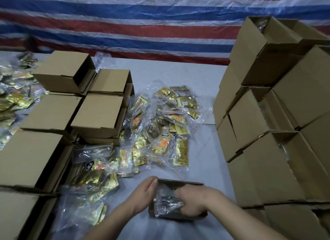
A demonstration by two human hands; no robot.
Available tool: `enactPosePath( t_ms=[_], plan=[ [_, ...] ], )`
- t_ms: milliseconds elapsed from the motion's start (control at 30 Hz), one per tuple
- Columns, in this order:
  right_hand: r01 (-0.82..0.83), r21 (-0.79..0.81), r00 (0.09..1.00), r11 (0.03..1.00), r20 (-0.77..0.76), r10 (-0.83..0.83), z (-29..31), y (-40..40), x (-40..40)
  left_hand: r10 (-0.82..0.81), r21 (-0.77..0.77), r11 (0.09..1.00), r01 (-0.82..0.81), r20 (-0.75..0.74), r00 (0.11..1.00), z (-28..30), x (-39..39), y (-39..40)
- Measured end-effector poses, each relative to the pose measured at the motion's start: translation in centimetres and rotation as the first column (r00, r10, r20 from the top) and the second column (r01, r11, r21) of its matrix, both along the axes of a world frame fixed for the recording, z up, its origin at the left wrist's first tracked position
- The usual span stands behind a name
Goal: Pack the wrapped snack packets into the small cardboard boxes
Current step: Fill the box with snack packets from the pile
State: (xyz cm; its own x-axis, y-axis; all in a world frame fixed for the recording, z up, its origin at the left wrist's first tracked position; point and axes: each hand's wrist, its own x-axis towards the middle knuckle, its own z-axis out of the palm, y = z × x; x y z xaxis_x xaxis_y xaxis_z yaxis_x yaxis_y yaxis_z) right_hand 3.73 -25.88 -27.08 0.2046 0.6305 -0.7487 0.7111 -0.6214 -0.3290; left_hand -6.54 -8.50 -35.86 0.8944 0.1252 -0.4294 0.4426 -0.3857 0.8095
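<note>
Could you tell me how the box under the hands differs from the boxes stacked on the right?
The open box lies alone, flat on the table, touched by both hands; the stacked boxes are piled high, untouched. It looks smaller. Both are brown cardboard with plastic-wrapped packets showing inside.

Backdrop: a striped tarpaulin [142, 20] in red, blue and white bands hangs behind the table, wrinkled and glossy, filling the top of the view.
Work surface: a pale grey table [201, 147] runs from the tarpaulin's foot toward the camera; a faint seam crosses it at mid-depth on the right.
Meeting line: the tarpaulin's lower edge touches the table's far edge.
Light: dim and bluish, the left edge of the view blurred.
</note>
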Motion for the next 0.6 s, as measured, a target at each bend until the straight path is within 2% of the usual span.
enactPosePath(
  t_ms=[100, 200, 267, 367, 433, 533, 600],
  plan=[
    [0.02, -0.074, 0.998, 0.997, 0.054, -0.016, -3.6, 1.6, -0.8, 0.016, -0.02, 1.0, -0.016, 0.024, 1.0, -0.2, 0.1, -0.2],
    [0.117, -0.117, 0.989, 0.986, 0.103, -0.106, -6.8, 2.0, -1.4, 0.009, -0.013, 1.0, -0.009, 0.041, 0.999, -0.3, 0.0, -0.3],
    [0.18, -0.129, 0.982, 0.975, 0.084, -0.17, -7.8, 1.8, -1.6, 0.009, -0.014, 1.0, -0.009, 0.057, 0.998, -0.5, -0.2, -0.3],
    [0.314, -0.054, 0.948, 0.948, -0.034, -0.316, -7.8, 1.2, -1.4, 0.028, -0.006, 1.0, -0.028, 0.074, 0.997, -0.8, -0.2, -0.3],
    [0.362, 0.043, 0.931, 0.931, -0.069, -0.359, -7.0, 0.6, -1.2, 0.037, -0.008, 0.999, -0.036, 0.087, 0.996, -1.0, -0.2, -0.3],
    [0.312, 0.196, 0.946, 0.93, 0.028, -0.324, -6.2, -0.2, -1.3, 0.033, -0.005, 0.999, -0.033, 0.101, 0.994, -1.1, -0.2, -0.4],
    [0.305, 0.179, 0.948, 0.935, 0.04, -0.317, -5.9, 0.2, -1.4, 0.035, -0.003, 0.999, -0.034, 0.111, 0.993, -1.1, -0.3, -0.5]
  ],
)
